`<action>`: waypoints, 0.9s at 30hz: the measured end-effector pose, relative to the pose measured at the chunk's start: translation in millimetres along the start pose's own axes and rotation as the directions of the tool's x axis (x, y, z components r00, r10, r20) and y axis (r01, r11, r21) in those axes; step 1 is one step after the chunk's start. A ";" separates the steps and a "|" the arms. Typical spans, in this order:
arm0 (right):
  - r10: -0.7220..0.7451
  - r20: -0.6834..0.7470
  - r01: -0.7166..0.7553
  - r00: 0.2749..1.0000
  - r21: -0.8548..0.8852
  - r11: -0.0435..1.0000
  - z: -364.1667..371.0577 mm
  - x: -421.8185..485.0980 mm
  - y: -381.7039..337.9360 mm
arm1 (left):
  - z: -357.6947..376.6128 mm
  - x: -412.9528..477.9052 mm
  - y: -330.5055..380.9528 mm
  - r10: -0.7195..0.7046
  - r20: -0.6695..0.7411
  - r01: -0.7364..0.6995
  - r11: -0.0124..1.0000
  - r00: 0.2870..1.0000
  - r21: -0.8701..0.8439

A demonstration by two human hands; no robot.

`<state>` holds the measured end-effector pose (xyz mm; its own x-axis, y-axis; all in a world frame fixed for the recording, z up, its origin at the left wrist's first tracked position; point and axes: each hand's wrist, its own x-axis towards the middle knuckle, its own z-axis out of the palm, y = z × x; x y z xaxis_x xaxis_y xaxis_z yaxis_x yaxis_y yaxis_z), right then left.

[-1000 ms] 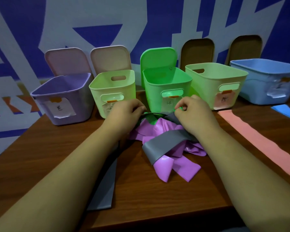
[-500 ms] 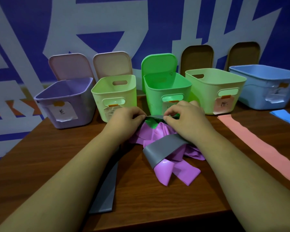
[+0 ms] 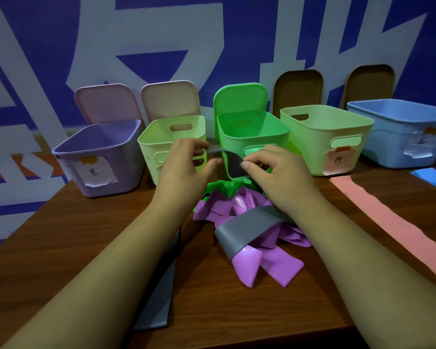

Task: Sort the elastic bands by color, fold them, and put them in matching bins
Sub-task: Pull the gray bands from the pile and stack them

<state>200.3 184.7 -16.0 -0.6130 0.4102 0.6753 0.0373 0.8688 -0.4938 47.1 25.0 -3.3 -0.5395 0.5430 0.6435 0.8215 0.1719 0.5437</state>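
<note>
A pile of purple, green and grey elastic bands lies in the middle of the brown table. My right hand pinches the dark grey end of a band, lifted above the pile in front of the bright green bin. My left hand is raised beside it, thumb and fingers curled near the band's thin edge; contact is unclear. Another grey band runs under my left forearm.
A row of open bins stands at the back: purple, pale green, bright green, a wider pale green one and blue. A pink band and a blue band lie flat at right.
Both hands have risen from the pile, lifting the grey band's end up in front of the green bin. The view has tilted upward slightly.
</note>
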 end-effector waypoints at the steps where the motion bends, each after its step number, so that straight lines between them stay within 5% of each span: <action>1: -0.004 -0.004 0.004 1.000 0.019 1.000 -0.4 -0.8 -2.2 | -0.6 0.4 -0.2 -0.053 -0.002 0.053 0.998 0.999 -0.025; 6: 0.001 0.103 -0.007 0.995 0.065 0.998 1.9 -4.3 -5.8 | -1.0 -7.0 3.9 -0.163 0.123 0.198 0.904 0.979 -0.379; 18: 0.049 0.219 -0.109 0.975 0.271 0.956 -2.3 -8.3 -10.3 | 2.6 -9.3 7.5 -0.251 0.082 0.262 0.868 0.965 -0.422; 27: 0.080 0.196 -0.136 0.977 0.295 0.946 -0.4 -7.2 -10.1 | 7.5 -15.2 7.0 -0.064 0.261 0.188 0.853 0.963 -0.486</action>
<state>204.7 173.1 -15.7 -0.7509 0.4158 0.5132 -0.1142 0.6836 -0.7209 62.4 24.1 -13.4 -0.5237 0.7267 0.4445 0.5095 -0.1510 0.8471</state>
